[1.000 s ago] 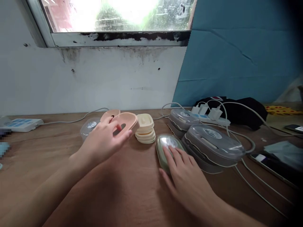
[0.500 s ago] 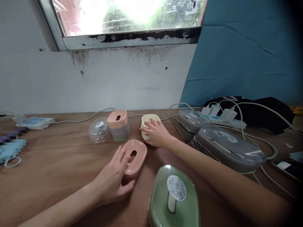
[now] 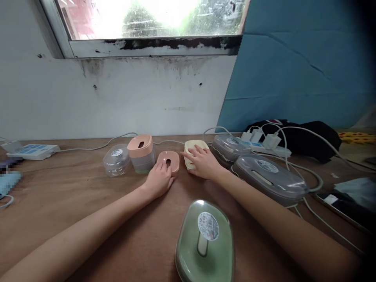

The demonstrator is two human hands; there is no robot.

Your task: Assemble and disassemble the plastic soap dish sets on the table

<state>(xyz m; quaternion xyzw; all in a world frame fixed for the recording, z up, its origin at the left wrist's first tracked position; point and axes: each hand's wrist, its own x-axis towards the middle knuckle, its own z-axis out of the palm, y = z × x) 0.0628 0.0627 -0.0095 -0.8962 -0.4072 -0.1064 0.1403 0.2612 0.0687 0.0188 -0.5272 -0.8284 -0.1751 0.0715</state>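
Pink slotted piece (image 3: pixel 174 158) sits on the wooden table (image 3: pixel 141 231) mid-view, between the peach-topped container (image 3: pixel 142 158) and the cream stack (image 3: pixel 190 146). Left hand (image 3: pixel 159 179) is over its near-left part, fingers close together on the top by the slot. Right hand (image 3: pixel 202 161) lies on the cream stack, fingers spread. Can't tell if either hand is actually gripping or just resting; undersides and thumb contact don't show.

Around: clear container (image 3: pixel 116 166) with round label, just left of the peach-topped one. Green container (image 3: pixel 207 244) in front, nearest the camera, well apart from both hands. Small grey box (image 3: pixel 233 147) and big grey box (image 3: pixel 268 178) on the right; right forearm cuts across the big one's near-left edge. White power strip (image 3: pixel 283 152) with chargers behind them, second strip (image 3: pixel 37 152) far left, cables between. Dark phone (image 3: pixel 343 211) far right.

Looks: pink piece is glossy, rounded corners, dark oblong slot on top, partly hidden by fingers. Cream stack is pale, rounded, tiered at its left edge; rest hidden under the hand.
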